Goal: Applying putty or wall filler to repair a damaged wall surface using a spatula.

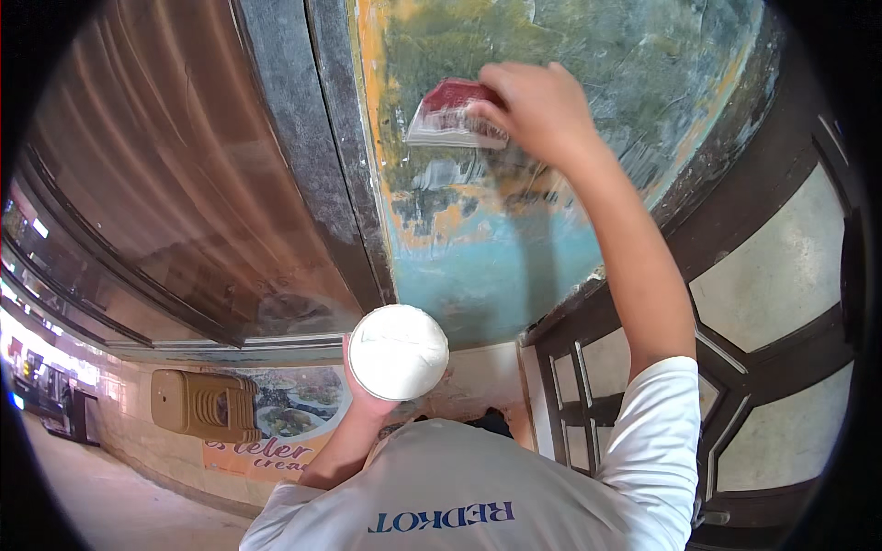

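My right hand (540, 108), closed and slightly blurred, grips a wide scraper (457, 112) with a dark red upper part and a pale, flat edge. The scraper lies against or very close to the patchy wall (588, 55), whose surface shows grey-green, yellow and light blue areas; contact is hard to tell. Lower down, my left hand (369, 400) holds a round tub (401, 353) from its side and underneath, its fingers mostly hidden. Smooth white paste fills the tub's round opening.
Left of the wall panel stands a dark frame (317, 138) beside a large brown glass pane (175, 174). A dark door with pale panels (772, 248) is on the right. Stacked brown plastic stools (197, 404) and a printed banner (299, 404) are at lower left.
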The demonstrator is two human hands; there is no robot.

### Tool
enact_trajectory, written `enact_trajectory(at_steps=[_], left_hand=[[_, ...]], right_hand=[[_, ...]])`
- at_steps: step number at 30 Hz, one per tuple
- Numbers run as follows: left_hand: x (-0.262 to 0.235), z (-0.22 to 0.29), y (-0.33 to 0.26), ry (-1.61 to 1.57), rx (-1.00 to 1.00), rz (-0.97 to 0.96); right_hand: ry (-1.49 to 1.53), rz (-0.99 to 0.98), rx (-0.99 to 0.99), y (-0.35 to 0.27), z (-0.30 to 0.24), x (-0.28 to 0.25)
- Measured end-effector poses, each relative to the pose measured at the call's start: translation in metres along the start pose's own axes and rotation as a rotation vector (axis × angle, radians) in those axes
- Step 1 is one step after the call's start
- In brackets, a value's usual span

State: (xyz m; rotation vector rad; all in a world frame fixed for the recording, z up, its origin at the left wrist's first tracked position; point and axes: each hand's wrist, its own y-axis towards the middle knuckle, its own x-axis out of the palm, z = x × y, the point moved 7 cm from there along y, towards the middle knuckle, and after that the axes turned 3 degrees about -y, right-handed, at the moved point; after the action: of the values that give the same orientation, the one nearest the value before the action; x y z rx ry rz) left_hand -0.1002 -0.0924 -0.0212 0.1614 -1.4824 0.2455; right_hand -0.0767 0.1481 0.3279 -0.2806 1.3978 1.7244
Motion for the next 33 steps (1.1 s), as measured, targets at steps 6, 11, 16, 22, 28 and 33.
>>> enact_trajectory(at_steps=[6,11,16,22,28,33], left_hand=[[-0.005,-0.001,-0.003,0.097,0.063,0.052],[0.008,-0.010,0.001,0.092,0.086,0.013],[0.019,-0.024,0.003,0.018,0.064,-0.050],[0.024,-0.033,0.000,0.071,0.155,-0.002],[0.023,-0.041,0.003,0.030,0.185,-0.069],[0.037,-0.047,0.009,-0.030,0.230,-0.068]], right_hand=[[0.323,0.427,-0.020,-0.006,0.019,-0.053],[0.078,0.710,-0.250,-0.032,-0.025,-0.031],[-0.041,0.534,-0.177,-0.076,-0.068,0.058],[-0.010,0.456,-0.186,-0.130,-0.101,0.102],[0.057,0.510,-0.140,-0.097,-0.077,0.046],[0.526,0.420,-0.141,-0.110,-0.069,0.013]])
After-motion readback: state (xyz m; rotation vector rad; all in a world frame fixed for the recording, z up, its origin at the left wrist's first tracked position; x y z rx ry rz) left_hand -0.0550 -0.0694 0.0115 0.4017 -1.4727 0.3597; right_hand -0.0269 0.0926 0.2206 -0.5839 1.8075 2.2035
